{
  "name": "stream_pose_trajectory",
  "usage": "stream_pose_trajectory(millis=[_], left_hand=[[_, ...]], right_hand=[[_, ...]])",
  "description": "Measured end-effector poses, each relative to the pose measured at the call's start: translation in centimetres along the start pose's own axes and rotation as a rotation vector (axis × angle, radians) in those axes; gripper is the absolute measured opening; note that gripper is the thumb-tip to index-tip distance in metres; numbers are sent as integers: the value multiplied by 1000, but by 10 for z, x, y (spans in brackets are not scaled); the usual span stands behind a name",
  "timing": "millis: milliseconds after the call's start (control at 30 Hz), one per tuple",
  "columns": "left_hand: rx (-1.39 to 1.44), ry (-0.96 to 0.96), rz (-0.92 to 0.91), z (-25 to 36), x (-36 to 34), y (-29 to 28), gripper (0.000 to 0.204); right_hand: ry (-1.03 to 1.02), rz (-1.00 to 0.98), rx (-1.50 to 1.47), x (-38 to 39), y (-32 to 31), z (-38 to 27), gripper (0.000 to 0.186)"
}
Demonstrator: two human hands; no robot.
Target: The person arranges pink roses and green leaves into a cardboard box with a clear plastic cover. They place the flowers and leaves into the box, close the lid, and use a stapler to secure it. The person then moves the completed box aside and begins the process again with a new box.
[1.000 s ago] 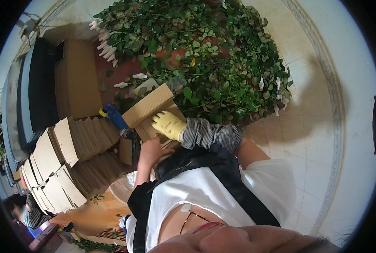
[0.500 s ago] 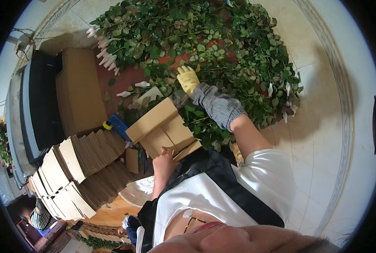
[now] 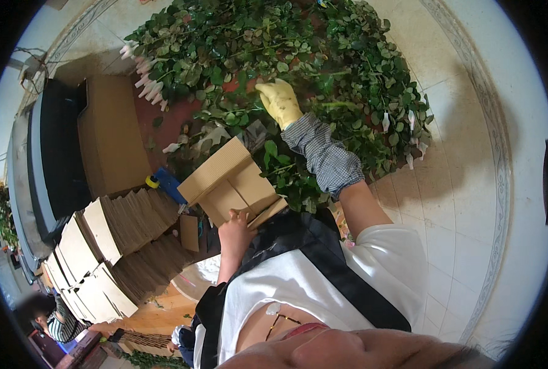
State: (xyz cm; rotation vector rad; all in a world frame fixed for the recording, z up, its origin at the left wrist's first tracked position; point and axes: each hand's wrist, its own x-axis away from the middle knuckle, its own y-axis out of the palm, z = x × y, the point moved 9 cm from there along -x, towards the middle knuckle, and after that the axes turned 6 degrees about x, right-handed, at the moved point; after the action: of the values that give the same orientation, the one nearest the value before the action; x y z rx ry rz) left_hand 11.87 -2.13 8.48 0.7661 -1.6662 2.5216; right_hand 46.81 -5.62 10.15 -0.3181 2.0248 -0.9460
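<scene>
Head view: right hand [image 3: 279, 103] outstretched over leafy stems [image 3: 360, 74], left hand [image 3: 236, 235] on carton [image 3: 234, 183], either grip unclear.

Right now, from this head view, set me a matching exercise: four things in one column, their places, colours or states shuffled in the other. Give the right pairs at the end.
Column one
1. Right hand
2. Left hand
3. Stacked cardboard
4. Forearm sleeve

Column two
A. In piles to the left of the open box
B. Dark-and-light checked pattern
C. Bare, at the near edge of the open box
D. In a yellow glove, above the leafy stems

Right pairs: 1-D; 2-C; 3-A; 4-B
</scene>
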Motion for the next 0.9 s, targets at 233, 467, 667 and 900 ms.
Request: stream_pose_trajectory(millis=[233,467,667,900], left_hand=[[25,18,2,-4,-2,14,63],[16,36,55,2,5,4,63],[64,-130,27,-7,15,2,60],[27,-59,52,-2,3,-5,59]], right_hand=[[322,-927,160,53,43,7,49],[31,-1090,521,83,136,47,42],[-202,-315,329,-39,29,-67,27],[-69,-139,431,-90,-53,-28,15]])
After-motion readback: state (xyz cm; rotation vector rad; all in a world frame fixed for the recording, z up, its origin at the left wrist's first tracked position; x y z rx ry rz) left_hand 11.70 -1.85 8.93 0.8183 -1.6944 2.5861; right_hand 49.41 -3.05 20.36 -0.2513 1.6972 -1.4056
